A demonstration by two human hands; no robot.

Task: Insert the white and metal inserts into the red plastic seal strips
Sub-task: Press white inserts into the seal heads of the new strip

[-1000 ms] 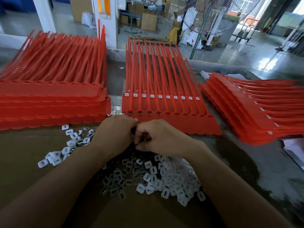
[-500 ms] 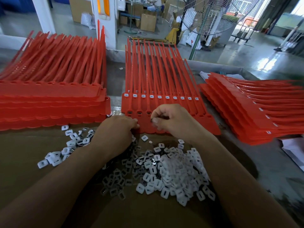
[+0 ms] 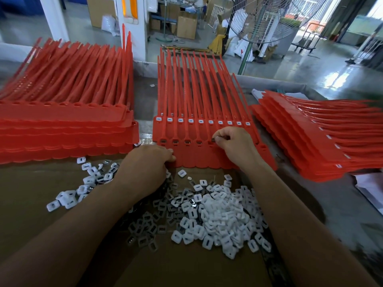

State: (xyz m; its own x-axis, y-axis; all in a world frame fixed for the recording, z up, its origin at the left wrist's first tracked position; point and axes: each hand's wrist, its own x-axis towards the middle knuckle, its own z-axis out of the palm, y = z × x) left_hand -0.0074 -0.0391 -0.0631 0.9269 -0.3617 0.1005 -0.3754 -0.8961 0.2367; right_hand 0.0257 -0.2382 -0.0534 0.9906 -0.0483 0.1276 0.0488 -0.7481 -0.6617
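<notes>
Right hand (image 3: 236, 146) is at about 1 o'clock from view centre. Its forearm comes in from 5 o'clock, knuckles up. Thumb and forefinger pinch a small metal insert (image 3: 213, 139) in a narrow grip, with the other fingers curled in. The insert is at the fifth pocket from the left on the middle sheet of seal strips (image 3: 196, 96), which lies flat at 12 o'clock with its tails pointing away. Can't tell if the insert is fully seated. The four pockets on its 9 o'clock side each carry seated metal pieces (image 3: 175, 141). A row of white inserts (image 3: 210, 121), ten across, is fitted just beyond the pockets.

Left hand (image 3: 149, 166) is near centre, forearm from 7 o'clock, back of hand up. Its fingers are curled down and its thumb tip touches the sheet's near edge. The fingers are hidden under the hand, so can't tell whether it holds anything.

The loose pile of inserts (image 3: 219, 216) is at 6 o'clock on cardboard (image 3: 186, 266), between the forearms. White pieces are mostly on its 3 o'clock side, darker metal ones on its 9 o'clock side. A smaller scatter (image 3: 87, 183) lies at 8 o'clock, outside the left wrist. The left stack of strips (image 3: 62, 129) is at 10 o'clock. The right stack (image 3: 310, 146) is at 3 o'clock, fanned, with white inserts showing along its edge.
</notes>
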